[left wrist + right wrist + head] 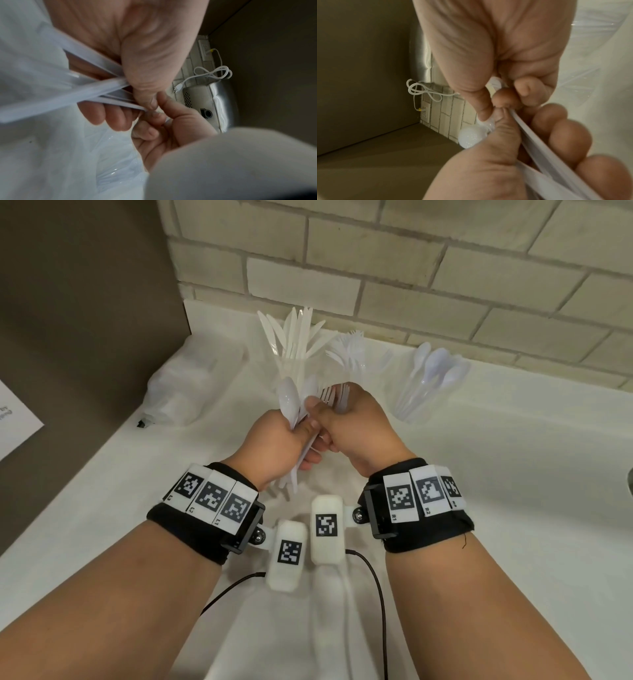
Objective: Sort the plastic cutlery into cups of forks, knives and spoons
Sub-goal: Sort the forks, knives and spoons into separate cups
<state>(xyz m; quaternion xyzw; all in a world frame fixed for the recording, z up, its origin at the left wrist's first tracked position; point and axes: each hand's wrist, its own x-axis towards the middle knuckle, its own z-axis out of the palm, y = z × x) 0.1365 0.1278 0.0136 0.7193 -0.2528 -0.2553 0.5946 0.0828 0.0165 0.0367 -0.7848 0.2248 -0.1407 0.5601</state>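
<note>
Head view: both hands' fingers clamped on mixed cutlery bundle point(301, 409), blocking knife cup point(291, 361), crumpled bag point(185, 392) leftward

Three clear plastic cups stand along the back edge of the white counter point(513, 474): one cup of white plastic knives point(294, 337), one cup of white plastic forks point(352, 350), one cup of white plastic spoons point(431, 371). The pieces in each are too crowded to count. Two hands share one mixed bunch of white plastic cutlery point(301, 405): two spoon bowls and two fork heads show.
</note>
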